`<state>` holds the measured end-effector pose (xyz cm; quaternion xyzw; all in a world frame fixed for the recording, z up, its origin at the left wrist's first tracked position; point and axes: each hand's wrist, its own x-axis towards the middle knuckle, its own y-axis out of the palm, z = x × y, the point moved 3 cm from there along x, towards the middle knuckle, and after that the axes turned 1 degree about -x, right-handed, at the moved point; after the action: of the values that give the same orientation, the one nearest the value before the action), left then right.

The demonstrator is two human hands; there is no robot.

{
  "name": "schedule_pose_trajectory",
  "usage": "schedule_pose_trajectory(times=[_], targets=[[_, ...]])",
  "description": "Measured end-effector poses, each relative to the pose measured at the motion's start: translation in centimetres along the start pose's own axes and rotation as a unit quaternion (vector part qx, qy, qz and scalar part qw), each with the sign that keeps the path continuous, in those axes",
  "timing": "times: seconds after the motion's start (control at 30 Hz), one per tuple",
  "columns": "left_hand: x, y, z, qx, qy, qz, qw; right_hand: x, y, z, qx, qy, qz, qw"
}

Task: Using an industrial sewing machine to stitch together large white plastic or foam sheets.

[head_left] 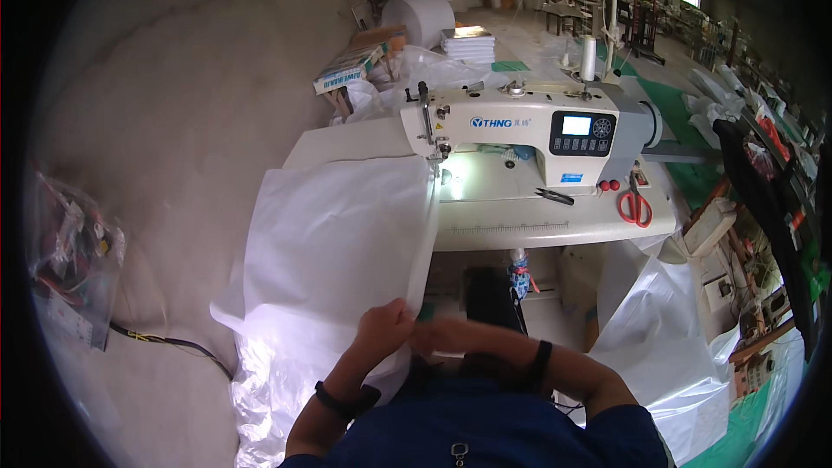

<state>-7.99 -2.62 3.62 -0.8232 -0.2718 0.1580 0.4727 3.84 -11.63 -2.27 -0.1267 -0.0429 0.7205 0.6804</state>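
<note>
A large white sheet (338, 225) of thin material lies over the left of the sewing table and hangs off its front edge. Its right edge runs up to the needle area of a white sewing machine (485, 126), where a lamp lights the bed. My left hand (387, 327) is closed on the sheet's right edge, near my body. Close against it is my right hand (438, 335), smeared by motion. Its fingers cannot be made out. Crumpled clear plastic (269, 399) hangs below the sheet.
Red-handled scissors (635, 208) and black thread snips (555, 197) lie right on the table. A white thread cone (588, 59) stands behind the machine. More white sheeting (650, 321) hangs at right. A plastic bag (74, 251) is by the left wall.
</note>
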Motion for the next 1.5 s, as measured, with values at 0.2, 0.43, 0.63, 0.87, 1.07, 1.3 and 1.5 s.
schedule_pose_trajectory(times=[0.2, 0.43, 0.63, 0.87, 1.07, 1.3, 1.5], targets=[[-1.3, -4.2, -1.7, 0.103, 0.081, -0.094, 0.987, 11.8, -2.8, 1.4, 0.209, -0.179, -0.119, 0.954], [-0.9, -3.9, -0.9, 0.210, 0.125, -0.029, 0.969, 14.9, 6.2, -0.2, 0.171, 0.015, 0.056, 0.984], [-2.0, 0.0, 1.8, 0.089, 0.129, -0.036, 0.987, 9.4, -3.3, -2.6, -0.221, 0.094, -0.082, 0.967], [-2.1, 0.0, 0.4, -0.028, 0.169, -0.039, 0.984, 12.9, -11.7, 1.7, -0.325, 0.138, -0.370, 0.859], [-0.3, 0.2, 0.9, -0.066, 0.099, -0.038, 0.992, 13.9, -9.3, 1.8, -0.524, 0.167, -0.310, 0.776], [3.8, 1.8, 1.0, -0.066, 0.109, -0.029, 0.991, 11.5, -8.2, 1.0, -0.449, 0.159, -0.341, 0.811], [7.0, 2.5, 0.8, -0.094, 0.047, -0.004, 0.994, 11.5, -9.1, 0.9, -0.378, 0.178, -0.329, 0.847]])
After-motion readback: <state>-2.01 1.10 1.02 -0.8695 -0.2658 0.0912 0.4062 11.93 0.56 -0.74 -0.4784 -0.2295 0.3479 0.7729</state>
